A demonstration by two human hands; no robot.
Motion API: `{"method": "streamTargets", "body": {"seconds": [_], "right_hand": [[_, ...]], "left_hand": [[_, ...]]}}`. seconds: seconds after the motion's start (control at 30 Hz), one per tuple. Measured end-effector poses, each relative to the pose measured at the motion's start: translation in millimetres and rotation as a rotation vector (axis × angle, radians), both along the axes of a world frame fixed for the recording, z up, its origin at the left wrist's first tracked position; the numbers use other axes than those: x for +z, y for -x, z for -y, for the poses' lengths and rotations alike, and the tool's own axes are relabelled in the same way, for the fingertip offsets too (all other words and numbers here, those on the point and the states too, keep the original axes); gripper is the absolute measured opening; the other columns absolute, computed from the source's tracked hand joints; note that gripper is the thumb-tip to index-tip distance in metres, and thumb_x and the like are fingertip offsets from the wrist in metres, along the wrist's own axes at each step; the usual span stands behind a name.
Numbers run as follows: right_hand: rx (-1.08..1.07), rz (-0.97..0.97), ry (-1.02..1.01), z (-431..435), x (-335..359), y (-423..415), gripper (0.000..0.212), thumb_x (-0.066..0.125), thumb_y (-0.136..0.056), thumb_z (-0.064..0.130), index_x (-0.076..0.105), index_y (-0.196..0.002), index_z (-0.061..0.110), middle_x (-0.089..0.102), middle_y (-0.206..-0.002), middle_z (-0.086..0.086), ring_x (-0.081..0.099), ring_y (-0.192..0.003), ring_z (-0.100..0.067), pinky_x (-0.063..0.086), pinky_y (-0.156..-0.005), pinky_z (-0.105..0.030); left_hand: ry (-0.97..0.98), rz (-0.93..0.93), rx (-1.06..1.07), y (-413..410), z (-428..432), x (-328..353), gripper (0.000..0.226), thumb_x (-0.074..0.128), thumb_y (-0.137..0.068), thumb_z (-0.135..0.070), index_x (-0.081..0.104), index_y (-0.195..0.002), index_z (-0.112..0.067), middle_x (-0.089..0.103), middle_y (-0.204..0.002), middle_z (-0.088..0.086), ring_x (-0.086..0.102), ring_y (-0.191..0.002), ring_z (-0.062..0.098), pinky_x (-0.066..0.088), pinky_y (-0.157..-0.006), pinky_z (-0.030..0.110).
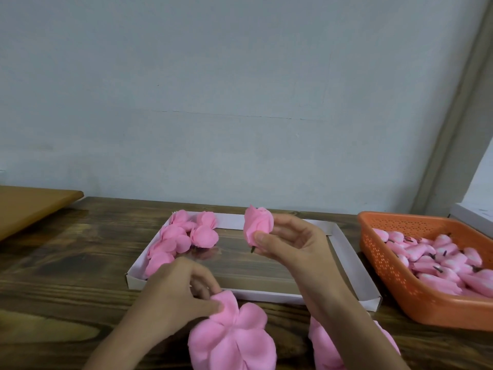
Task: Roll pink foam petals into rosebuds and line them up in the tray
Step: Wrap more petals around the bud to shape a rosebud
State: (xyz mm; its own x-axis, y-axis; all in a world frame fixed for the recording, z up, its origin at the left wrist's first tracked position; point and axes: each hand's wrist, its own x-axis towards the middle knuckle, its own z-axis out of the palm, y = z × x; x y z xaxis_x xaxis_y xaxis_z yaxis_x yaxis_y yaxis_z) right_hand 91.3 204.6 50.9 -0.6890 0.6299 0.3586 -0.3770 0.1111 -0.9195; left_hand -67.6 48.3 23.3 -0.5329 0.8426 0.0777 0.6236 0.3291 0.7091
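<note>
My right hand (290, 244) pinches a rolled pink rosebud (258, 225) by its lower part and holds it upright above the white cardboard tray (344, 249); a short dark stem pokes out below. At the tray's front edge, my left hand (181, 289) pinches the top of a pile of flat pink foam petals (234, 340) lying on the table. Several finished pink rosebuds (181, 239) are lined up along the tray's left side. A second pile of pink petals (330, 345) is partly hidden under my right forearm.
An orange perforated basket (386, 265) at the right holds several pale pink bud cores with dark stems. A brown board (32, 204) lies at the far left of the dark wooden table (66, 276). A pale wall stands close behind.
</note>
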Motion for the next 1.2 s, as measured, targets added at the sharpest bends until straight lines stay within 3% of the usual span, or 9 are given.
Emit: {"method": "streamTargets", "body": {"seconds": [0.23,0.4,0.57,0.7,0.77,0.87,1.0,1.1,1.2], "right_hand": [[-0.029,-0.012,0.006,-2.9,0.1,-0.4,0.026,0.083,-0.08,0.013,0.08,-0.105,0.014,0.08,-0.102,-0.011,0.076,-0.088,-0.022,0.062,-0.079,-0.028],[-0.017,-0.015,-0.002,-5.9,-1.1,-1.1,0.024,0.082,-0.082,0.009,0.08,-0.106,0.014,0.08,-0.102,-0.012,0.076,-0.088,-0.023,0.061,-0.078,-0.027],[-0.004,-0.044,0.028,-10.0,-2.5,-0.9,0.025,0.086,-0.082,0.014,0.08,-0.106,0.015,0.079,-0.105,-0.013,0.076,-0.094,-0.024,0.06,-0.079,-0.028],[0.018,-0.129,0.061,-14.0,-2.0,-1.0,0.032,0.085,-0.079,0.025,0.079,-0.109,0.016,0.079,-0.107,-0.012,0.075,-0.097,-0.021,0.058,-0.084,-0.028],[0.011,-0.156,0.057,-15.7,-1.2,-1.0,0.032,0.085,-0.079,0.025,0.078,-0.109,0.015,0.079,-0.107,-0.012,0.075,-0.097,-0.02,0.058,-0.085,-0.027],[-0.004,-0.166,0.045,-18.4,-0.9,-2.3,0.032,0.084,-0.082,0.025,0.077,-0.111,0.013,0.078,-0.108,-0.015,0.075,-0.099,-0.024,0.058,-0.087,-0.029],[-0.029,-0.132,0.023,-22.4,-4.8,-2.3,0.029,0.083,-0.084,0.02,0.077,-0.112,0.012,0.078,-0.11,-0.015,0.075,-0.103,-0.029,0.059,-0.087,-0.031],[-0.052,-0.098,0.031,-26.1,-11.6,0.7,0.028,0.083,-0.084,0.016,0.078,-0.111,0.013,0.078,-0.109,-0.015,0.076,-0.102,-0.03,0.06,-0.088,-0.032],[-0.065,-0.065,0.026,-26.9,-15.7,3.2,0.029,0.084,-0.084,0.016,0.077,-0.112,0.012,0.078,-0.108,-0.015,0.075,-0.101,-0.031,0.06,-0.088,-0.034]], "left_hand": [[0.02,0.01,0.001,1.4,2.7,4.8,0.023,0.091,-0.071,-0.026,0.074,-0.075,-0.042,0.076,-0.068,-0.009,0.071,-0.06,0.007,0.059,-0.067,0.029],[-0.031,-0.053,-0.024,0.9,3.9,5.4,0.012,0.088,-0.074,-0.037,0.077,-0.072,-0.039,0.074,-0.078,-0.02,0.066,-0.072,-0.002,0.049,-0.063,0.012],[-0.225,0.343,-0.128,0.1,4.2,15.6,0.014,0.086,-0.083,-0.018,0.075,-0.075,-0.016,0.075,-0.081,0.004,0.072,-0.081,0.016,0.056,-0.075,0.018],[-0.312,0.709,-0.128,5.7,-13.6,25.2,0.008,0.068,-0.096,-0.008,0.067,-0.09,-0.002,0.071,-0.101,0.029,0.074,-0.1,0.039,0.062,-0.086,0.041],[-0.394,0.76,-0.114,8.7,-29.6,32.8,0.01,0.061,-0.097,-0.006,0.064,-0.091,0.003,0.07,-0.094,0.021,0.074,-0.093,0.034,0.062,-0.081,0.038],[-0.467,0.75,-0.14,8.3,-52.9,40.0,0.029,0.052,-0.097,-0.001,0.053,-0.069,-0.007,0.058,-0.074,0.008,0.065,-0.068,0.022,0.058,-0.063,0.029],[-0.522,0.872,-0.116,6.3,-74.2,27.2,0.018,0.051,-0.096,0.001,0.045,-0.085,0.014,0.058,-0.093,0.031,0.069,-0.091,0.04,0.062,-0.086,0.05],[-0.524,0.911,-0.027,5.0,-82.3,13.1,0.025,0.053,-0.095,-0.001,0.042,-0.073,0.0,0.05,-0.087,0.018,0.054,-0.077,0.03,0.046,-0.067,0.037],[-0.51,0.931,-0.01,4.5,-82.0,1.0,0.024,0.062,-0.092,-0.009,0.044,-0.08,0.001,0.052,-0.096,0.017,0.047,-0.088,0.034,0.037,-0.08,0.043]]}}
